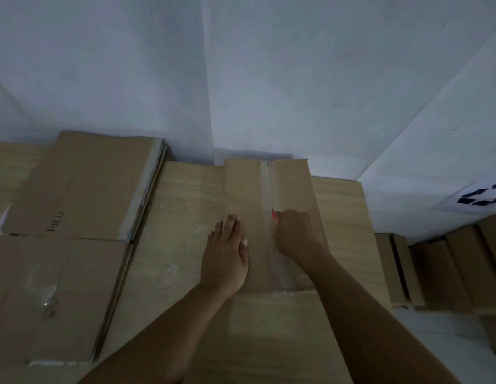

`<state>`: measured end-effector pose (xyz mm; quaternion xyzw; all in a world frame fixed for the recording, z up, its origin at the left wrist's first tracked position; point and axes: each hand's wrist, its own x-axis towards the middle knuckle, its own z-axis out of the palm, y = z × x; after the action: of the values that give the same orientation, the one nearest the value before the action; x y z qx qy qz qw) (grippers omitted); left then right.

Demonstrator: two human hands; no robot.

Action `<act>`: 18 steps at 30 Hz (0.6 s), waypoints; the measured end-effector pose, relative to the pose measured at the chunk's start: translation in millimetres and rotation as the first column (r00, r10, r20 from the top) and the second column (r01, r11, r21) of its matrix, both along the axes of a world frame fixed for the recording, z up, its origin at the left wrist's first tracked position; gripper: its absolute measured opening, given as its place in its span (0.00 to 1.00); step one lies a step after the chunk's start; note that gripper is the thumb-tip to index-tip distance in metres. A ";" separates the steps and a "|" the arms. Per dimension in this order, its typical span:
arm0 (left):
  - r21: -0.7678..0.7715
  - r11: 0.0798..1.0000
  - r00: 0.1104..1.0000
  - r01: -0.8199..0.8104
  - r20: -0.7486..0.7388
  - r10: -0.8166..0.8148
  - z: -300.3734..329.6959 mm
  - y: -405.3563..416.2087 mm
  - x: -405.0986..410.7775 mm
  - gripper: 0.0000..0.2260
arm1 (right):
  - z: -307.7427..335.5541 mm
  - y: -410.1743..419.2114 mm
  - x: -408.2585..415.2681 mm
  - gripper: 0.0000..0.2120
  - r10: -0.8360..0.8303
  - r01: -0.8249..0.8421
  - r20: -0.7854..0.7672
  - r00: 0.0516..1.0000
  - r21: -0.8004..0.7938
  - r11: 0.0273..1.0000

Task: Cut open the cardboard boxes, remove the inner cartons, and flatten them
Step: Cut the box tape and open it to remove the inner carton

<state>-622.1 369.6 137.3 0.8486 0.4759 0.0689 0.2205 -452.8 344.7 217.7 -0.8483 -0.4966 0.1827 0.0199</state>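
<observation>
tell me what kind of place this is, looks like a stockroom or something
Probably a stockroom or packing area. Flattened cardboard boxes are stacked on a wooden table, more cartons stand on the floor by a bare white wall, and a taped box is being slit with a red cutter.

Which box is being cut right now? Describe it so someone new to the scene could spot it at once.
On the wooden table, look to the far edge by the wall corner. The cardboard box there lies under both hands: the left hand presses it flat, and the right hand holds an orange-red cutter on its clear taped centre seam. The flattened boxes at left lie untouched.
</observation>
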 end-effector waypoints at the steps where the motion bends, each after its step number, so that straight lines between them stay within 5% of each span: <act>1: 0.000 1.000 1.000 -0.001 0.006 0.001 -0.2 0.8 0.3 0.31 | 3.5 -12.7 -5.6 0.20 0.017 -0.017 -0.006 1.000 -0.010 1.000; 18: 0.009 0.999 0.997 -0.036 0.075 0.035 11.9 -17.0 5.1 0.25 | 20.0 -147.5 -79.4 0.18 -0.115 0.111 -0.045 0.992 -0.070 0.991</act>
<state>-616.9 352.6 149.2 0.8380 0.4818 0.1070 0.2325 -532.2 197.2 237.7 -0.8706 -0.4406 0.2186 0.0138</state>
